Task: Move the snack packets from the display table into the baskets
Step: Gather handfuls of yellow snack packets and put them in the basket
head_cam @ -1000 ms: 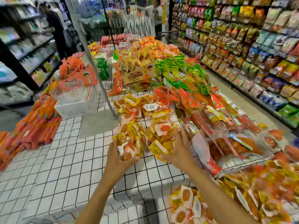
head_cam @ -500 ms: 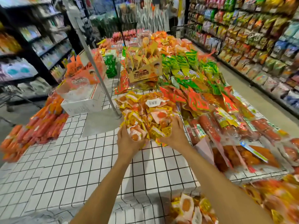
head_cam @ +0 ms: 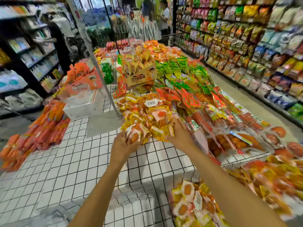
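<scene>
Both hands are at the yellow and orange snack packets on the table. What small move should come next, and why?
Probably close both hands around the bunch and lift it. The left hand and right hand already cup the near edge of the yellow packet pile, and the basket of similar packets waits just below the table edge.

Shop aisle, bright overhead light. Packed shelving (head_cam: 246, 38) along right wall, dark shelf unit (head_cam: 29, 51) left, grey floor (head_cam: 242, 95) between, slanted metal pole (head_cam: 96, 63), person (head_cam: 164, 17) far back.
</scene>
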